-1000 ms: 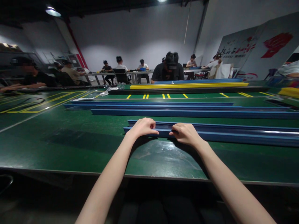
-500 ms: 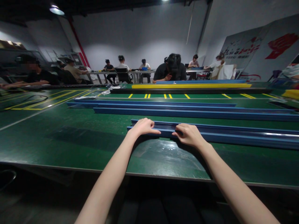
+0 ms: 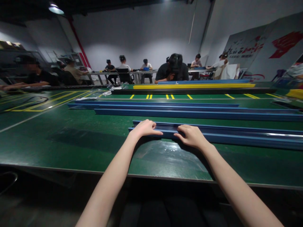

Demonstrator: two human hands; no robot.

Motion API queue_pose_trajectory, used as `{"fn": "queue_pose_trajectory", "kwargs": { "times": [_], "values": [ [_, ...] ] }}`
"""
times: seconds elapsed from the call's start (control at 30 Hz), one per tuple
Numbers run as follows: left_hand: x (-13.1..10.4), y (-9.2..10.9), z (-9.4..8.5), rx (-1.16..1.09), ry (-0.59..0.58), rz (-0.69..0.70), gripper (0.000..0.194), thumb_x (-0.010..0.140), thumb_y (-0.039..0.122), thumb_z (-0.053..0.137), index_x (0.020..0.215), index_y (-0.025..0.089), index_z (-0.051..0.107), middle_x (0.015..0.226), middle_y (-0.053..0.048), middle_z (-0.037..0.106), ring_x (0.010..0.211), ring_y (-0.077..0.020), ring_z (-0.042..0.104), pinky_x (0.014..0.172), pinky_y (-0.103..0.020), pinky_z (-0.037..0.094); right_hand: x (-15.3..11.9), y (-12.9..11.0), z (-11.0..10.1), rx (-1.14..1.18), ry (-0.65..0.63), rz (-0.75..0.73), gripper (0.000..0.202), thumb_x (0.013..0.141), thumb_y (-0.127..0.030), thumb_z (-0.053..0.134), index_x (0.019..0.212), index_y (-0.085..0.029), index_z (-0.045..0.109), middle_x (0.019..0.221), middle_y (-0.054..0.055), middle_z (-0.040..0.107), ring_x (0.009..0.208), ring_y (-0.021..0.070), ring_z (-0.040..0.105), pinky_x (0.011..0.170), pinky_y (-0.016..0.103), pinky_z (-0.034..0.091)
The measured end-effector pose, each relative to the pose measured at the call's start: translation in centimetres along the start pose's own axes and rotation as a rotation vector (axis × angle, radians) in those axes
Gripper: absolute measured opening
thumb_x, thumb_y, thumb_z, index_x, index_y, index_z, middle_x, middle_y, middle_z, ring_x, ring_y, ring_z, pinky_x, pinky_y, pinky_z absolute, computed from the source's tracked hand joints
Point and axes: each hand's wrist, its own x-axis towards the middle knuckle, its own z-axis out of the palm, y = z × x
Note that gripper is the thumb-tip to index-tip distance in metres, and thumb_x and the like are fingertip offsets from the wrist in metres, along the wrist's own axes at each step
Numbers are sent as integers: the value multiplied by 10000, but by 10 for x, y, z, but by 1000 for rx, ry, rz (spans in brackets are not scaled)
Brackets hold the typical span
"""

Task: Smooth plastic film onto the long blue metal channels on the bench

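A long blue channel-shaped rail (image 3: 239, 135) lies on the green tabletop in front of me and runs out past the right edge of the view. Near its left end, my left hand (image 3: 145, 128) grips it, thumb along the near wall and fingers bent over into the channel. A short way to the right, my right hand (image 3: 190, 135) holds the same rail, with its thumb on the near side and curled fingers inside. The fingertips of both hands are hidden in the channel. Between the hands a stretch of the rail shows.
Beyond lie more blue rails (image 3: 165, 112), a black rail (image 3: 189, 91) and a yellow rail (image 3: 194, 86). Crumpled clear plastic (image 3: 107, 93) rests at the left of these. A person (image 3: 174, 67) leans over the far side; others sit farther back. The table's near edge (image 3: 165, 177) crosses below my hands.
Both hands stay in the same place on the rail. The right thumb looks slightly straighter than before. The rails have not visibly moved.
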Motion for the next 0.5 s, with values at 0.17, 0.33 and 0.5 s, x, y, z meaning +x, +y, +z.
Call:
{"fn": "queue_pose_trajectory", "kwargs": {
  "times": [0.17,0.33,0.5],
  "values": [
    [-1,-3,0,-15,-25,-27,563,599,755,453,607,197,528,568,11,530,531,-137,454,494,-238,260,0,1,1,-5,-12,2,313,849,-427,385,812,-186,581,858,64,652,792,178,581,621,250,311],
    [-1,-5,-1,-53,-87,-29,536,618,727,467,650,195,525,609,14,548,556,-138,474,488,-229,261,0,2,1,-35,-75,-15,346,871,-411,334,799,-195,594,848,59,654,788,173,585,605,251,295],
    [-6,-7,-3,-39,-77,-41,448,633,642,541,668,195,531,650,14,576,587,-142,502,484,-224,270,2,0,0,-32,-86,-1,348,861,-413,346,776,-190,599,827,59,654,772,169,581,605,250,289]
  ]
}}
